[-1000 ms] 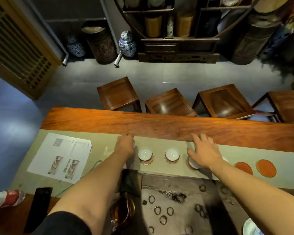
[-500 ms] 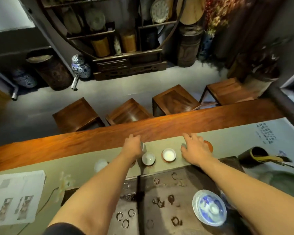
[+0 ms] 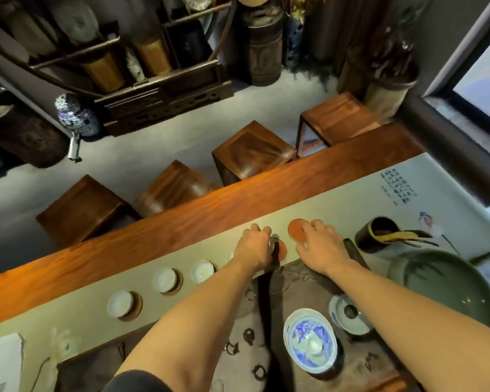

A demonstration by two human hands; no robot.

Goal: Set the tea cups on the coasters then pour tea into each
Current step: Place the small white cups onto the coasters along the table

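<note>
both hands shifted right; left hand (image 3: 253, 246) lowers cup (image 3: 272, 244) onto coaster (image 3: 281, 249).

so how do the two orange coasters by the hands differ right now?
The round orange coaster near the left hand is mostly covered: a small cup held in that hand sits over it. The round orange coaster by the right hand is bare, with only fingertips at its edge. It also lies farther along the runner. Both are flat discs of the same colour on the pale green runner.
</note>
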